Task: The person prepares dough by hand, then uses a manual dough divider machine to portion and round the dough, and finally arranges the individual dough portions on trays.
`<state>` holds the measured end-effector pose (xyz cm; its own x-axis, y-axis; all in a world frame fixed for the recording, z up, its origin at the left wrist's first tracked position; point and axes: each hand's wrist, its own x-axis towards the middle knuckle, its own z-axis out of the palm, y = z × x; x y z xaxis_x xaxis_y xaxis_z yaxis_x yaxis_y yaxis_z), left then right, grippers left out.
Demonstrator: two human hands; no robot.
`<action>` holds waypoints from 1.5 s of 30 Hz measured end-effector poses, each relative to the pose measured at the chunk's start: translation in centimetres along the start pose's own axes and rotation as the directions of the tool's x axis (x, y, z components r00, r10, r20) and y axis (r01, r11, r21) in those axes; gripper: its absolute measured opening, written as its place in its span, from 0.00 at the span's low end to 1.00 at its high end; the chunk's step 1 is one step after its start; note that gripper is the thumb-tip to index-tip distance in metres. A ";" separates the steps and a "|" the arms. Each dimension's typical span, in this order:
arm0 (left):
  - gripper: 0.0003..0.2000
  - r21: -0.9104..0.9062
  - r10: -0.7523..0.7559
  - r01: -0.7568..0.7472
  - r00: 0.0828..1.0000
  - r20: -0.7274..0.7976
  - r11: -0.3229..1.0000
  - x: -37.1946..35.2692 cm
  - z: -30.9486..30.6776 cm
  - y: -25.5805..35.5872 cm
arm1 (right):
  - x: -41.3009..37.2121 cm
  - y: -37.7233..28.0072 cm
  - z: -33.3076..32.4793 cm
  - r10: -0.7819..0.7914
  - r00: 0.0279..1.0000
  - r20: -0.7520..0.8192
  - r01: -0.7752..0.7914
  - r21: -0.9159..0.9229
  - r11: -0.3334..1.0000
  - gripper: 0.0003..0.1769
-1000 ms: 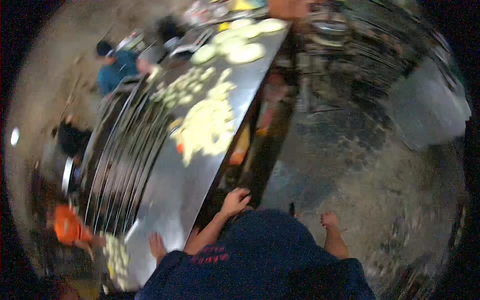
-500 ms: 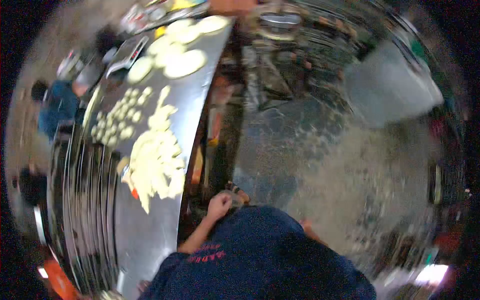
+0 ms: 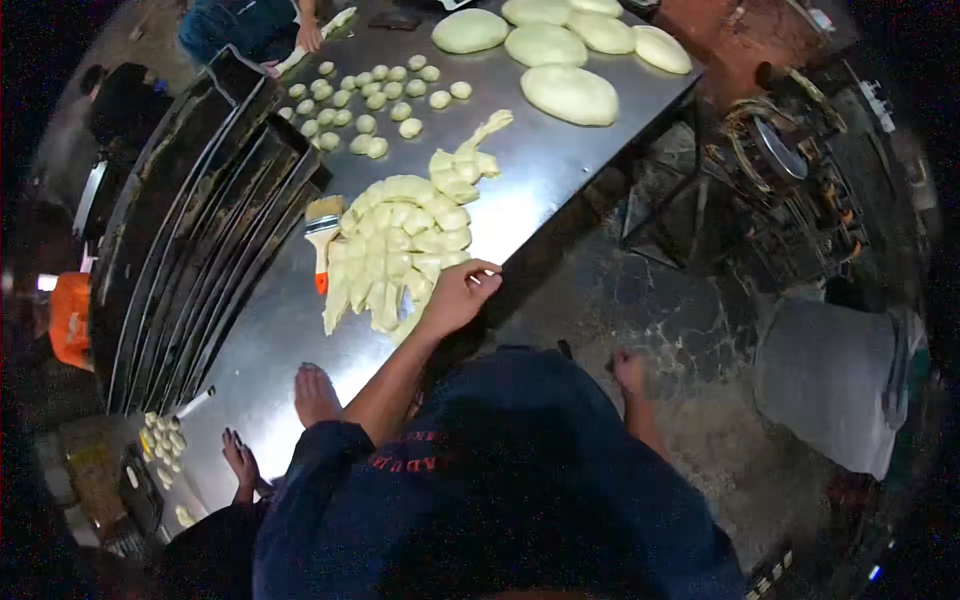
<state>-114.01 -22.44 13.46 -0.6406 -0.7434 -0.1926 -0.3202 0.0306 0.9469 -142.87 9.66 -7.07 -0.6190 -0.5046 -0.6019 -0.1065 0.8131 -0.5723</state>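
My left hand (image 3: 463,298) reaches forward by the edge of the metal table (image 3: 272,330), beside a cut heap of pale dough (image 3: 400,225). Its fingers are loosely bent, with a gap between thumb and forefinger and nothing visible in them. Whether it touches the dough is hard to tell. My right hand (image 3: 628,370) hangs at my side over the floor, its fingers curled in and no object showing. A brush (image 3: 321,240) with a white and red handle lies against the dough's left side. Small dough balls (image 3: 365,105) are scattered beyond the heap.
Large flat dough rounds (image 3: 570,95) lie at the far end. Dark trays (image 3: 205,240) stand stacked on the left. Another person's hands (image 3: 317,393) show close on my left; a second person's hand (image 3: 309,36) handles a dough strip. A burner stand (image 3: 675,200) and a grey bin (image 3: 830,375) stand right.
My view has swung left, so the table lies more across the picture. My left hand has come up from beside the table to the dough's near edge, and its fingers have loosened.
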 end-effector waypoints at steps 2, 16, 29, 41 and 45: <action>0.12 -0.018 0.011 -0.012 0.997 -0.072 1.000 1.3 -0.7 0.3 | 3.2 -6.9 -1.3 -0.286 0.954 -0.093 0.274 -0.118 0.954 0.13; 0.11 -0.103 -0.188 0.158 0.799 -0.571 0.982 13.5 2.7 1.1 | 20.5 -45.2 -1.2 -0.951 0.296 0.092 0.951 0.069 0.303 0.19; 0.12 -0.026 -0.395 0.485 0.679 -0.619 0.874 12.2 14.9 0.7 | 28.5 -47.3 0.2 -0.997 0.008 0.078 0.999 -0.046 0.005 0.12; 0.12 -0.051 -0.550 0.844 0.300 -0.779 0.533 -11.3 36.0 -21.7 | 28.8 -44.3 -0.1 -0.974 -0.155 0.166 0.968 -0.171 -0.183 0.20; 0.16 -0.705 -0.898 0.661 -0.107 -0.427 0.257 -17.3 46.4 -19.1 | 26.8 -40.1 -1.3 -0.923 -0.110 0.370 0.894 -0.369 -0.255 0.28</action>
<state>-129.20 20.79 -13.24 0.6543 -0.2335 -0.7193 -0.0139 -0.9547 0.2973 -156.19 -36.09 0.44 0.4543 -0.8017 0.3884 -0.8131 -0.5513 -0.1869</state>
